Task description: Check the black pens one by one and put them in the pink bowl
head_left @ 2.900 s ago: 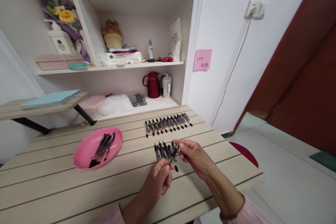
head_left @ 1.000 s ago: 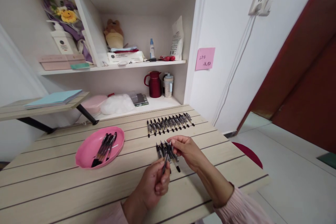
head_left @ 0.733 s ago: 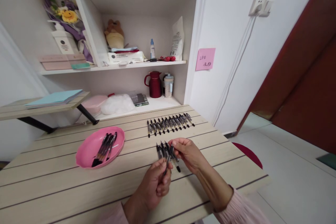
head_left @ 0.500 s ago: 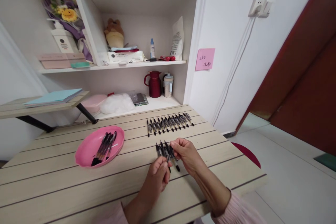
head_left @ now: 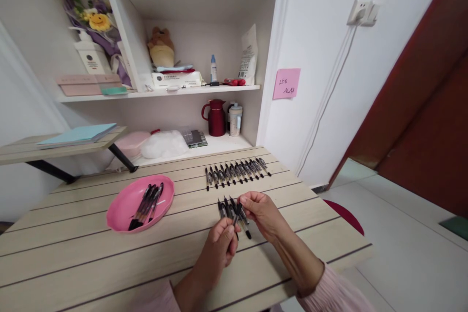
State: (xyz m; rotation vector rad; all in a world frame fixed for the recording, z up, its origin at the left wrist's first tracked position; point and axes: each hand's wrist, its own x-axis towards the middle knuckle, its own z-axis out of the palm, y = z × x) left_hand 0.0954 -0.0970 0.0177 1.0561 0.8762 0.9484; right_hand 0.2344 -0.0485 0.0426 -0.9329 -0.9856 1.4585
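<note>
A black pen [head_left: 237, 212] is held at a slant between my two hands above the table. My left hand [head_left: 221, 243] is closed round its lower end. The fingertips of my right hand [head_left: 263, 212] pinch at its dark upper end; the fingers partly cover that end. Just behind and below my hands, several black pens [head_left: 222, 207] lie side by side, their points facing away from me. Farther back, a neat row of similar pens [head_left: 238, 171] lies on the table. To the left, a pink scalloped dish [head_left: 122, 204] holds more pens [head_left: 146, 204] in a loose bundle.
The slatted wooden table [head_left: 146, 263] ends on the right beside a red round seat [head_left: 343, 215]. At the back stand white shelves [head_left: 197, 90] with a red jug [head_left: 216, 118] and a cup [head_left: 235, 119]. A small raised stand [head_left: 109, 141] bears blue paper at the left.
The view has shifted very slightly, moving everything a little to the right. My right fingertips sit slightly farther from my left hand along the pen; both hands otherwise keep their pose.
</note>
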